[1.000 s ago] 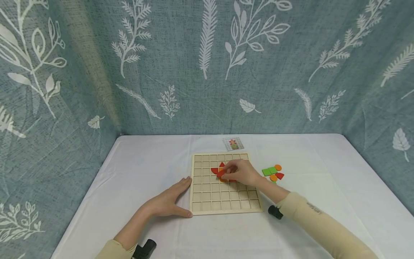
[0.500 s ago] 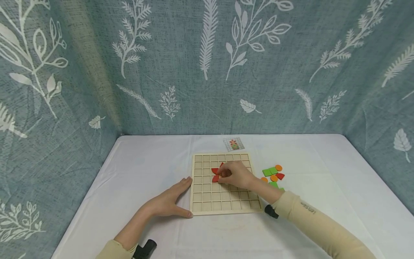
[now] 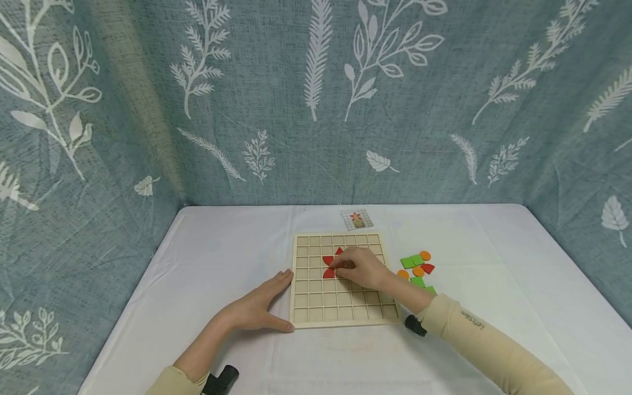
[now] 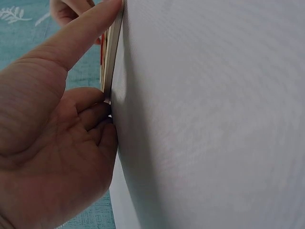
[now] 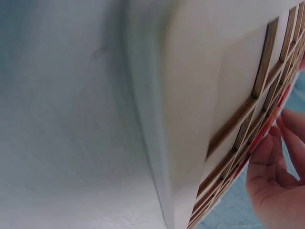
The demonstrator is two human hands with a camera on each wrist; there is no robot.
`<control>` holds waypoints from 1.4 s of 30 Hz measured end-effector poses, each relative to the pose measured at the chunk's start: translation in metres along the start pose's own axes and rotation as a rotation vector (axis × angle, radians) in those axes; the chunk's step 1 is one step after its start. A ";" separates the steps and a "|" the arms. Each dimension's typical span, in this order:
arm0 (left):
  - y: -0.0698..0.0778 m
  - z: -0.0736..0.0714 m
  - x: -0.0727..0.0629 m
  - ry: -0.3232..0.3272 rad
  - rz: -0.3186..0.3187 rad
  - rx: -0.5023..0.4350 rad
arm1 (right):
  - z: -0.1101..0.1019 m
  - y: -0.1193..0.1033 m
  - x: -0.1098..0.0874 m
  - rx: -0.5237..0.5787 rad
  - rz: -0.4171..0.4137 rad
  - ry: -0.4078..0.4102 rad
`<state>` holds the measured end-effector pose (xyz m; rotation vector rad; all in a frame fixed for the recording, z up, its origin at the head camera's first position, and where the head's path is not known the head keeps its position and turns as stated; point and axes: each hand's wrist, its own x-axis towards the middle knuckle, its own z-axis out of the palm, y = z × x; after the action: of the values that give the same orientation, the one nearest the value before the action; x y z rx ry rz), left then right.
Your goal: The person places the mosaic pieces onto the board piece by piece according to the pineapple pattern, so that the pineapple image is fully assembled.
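Note:
A pale wooden grid board (image 3: 316, 314) lies on the white-covered table. Red petal-shaped pieces sit in its upper middle cells, one red piece (image 3: 328, 260) above another red petal piece (image 3: 328, 273). My right hand (image 3: 362, 267) is over them, its thumb and index finger pinching at the edge of the lower petal piece; the hand covers other pieces. In the right wrist view the right hand (image 5: 279, 167) touches the red pieces along the board's surface. My left hand (image 3: 257, 304) rests against the board's left edge, thumb at the near corner and fingers spread, holding no piece.
Right of the board lie several loose pieces: green squares (image 3: 412, 261), orange discs (image 3: 425, 255) and a red petal (image 3: 428, 268). Behind the board is a small gridded picture card (image 3: 356, 220). A patterned blue-green curtain (image 3: 316, 164) surrounds the table's far sides.
The red petal piece held tilted over the board a second ago now lies in a cell, with my right fingers at it. My right hand shifted slightly left. My left hand stayed put.

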<state>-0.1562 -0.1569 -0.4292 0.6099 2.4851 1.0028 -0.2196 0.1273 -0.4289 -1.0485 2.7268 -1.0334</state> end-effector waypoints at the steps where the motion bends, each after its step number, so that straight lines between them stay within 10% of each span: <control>1: 0.000 0.000 0.000 0.000 0.001 0.000 | -0.001 0.000 -0.001 0.013 0.018 0.004; 26: 0.001 -0.001 0.001 -0.003 -0.011 0.012 | -0.055 0.044 -0.073 0.309 0.541 0.176; 42: 0.001 0.000 0.003 -0.001 -0.016 0.010 | -0.098 0.089 -0.109 0.192 0.708 0.244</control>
<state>-0.1584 -0.1548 -0.4289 0.5922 2.4916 0.9839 -0.2129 0.2987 -0.4266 0.0964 2.7300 -1.2820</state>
